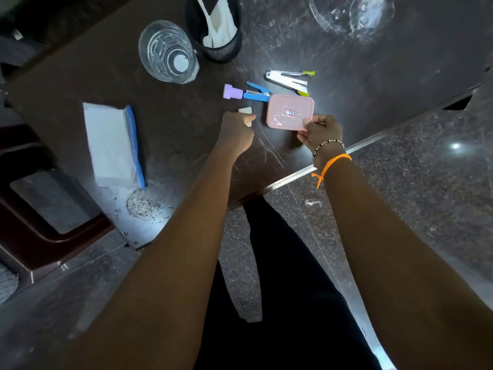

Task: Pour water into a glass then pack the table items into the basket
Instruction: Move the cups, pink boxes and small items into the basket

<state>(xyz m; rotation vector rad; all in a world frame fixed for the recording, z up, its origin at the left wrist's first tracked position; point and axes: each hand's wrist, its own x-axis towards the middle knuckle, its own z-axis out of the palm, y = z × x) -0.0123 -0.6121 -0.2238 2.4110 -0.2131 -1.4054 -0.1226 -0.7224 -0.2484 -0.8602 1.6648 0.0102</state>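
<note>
On the dark table [165,121] a clear glass [166,52] stands at the back left, next to a black mesh basket [222,48] with white cloth inside. My right hand [320,132] grips the near right corner of a pink lidded box [289,110]. My left hand [236,128] is closed around a small white piece [245,110] that sticks out on both sides of the fingers. Behind the box lie a purple stamp-like piece [232,91], a blue stapler [257,92] and a silver stapler with green ends [290,78].
A white tissue pack with a blue edge [113,145] lies at the left. Scattered small dark bits [144,205] sit near the table's front corner. A clear glass dish [352,12] is at the back right. A dark stool [32,209] stands left of the table.
</note>
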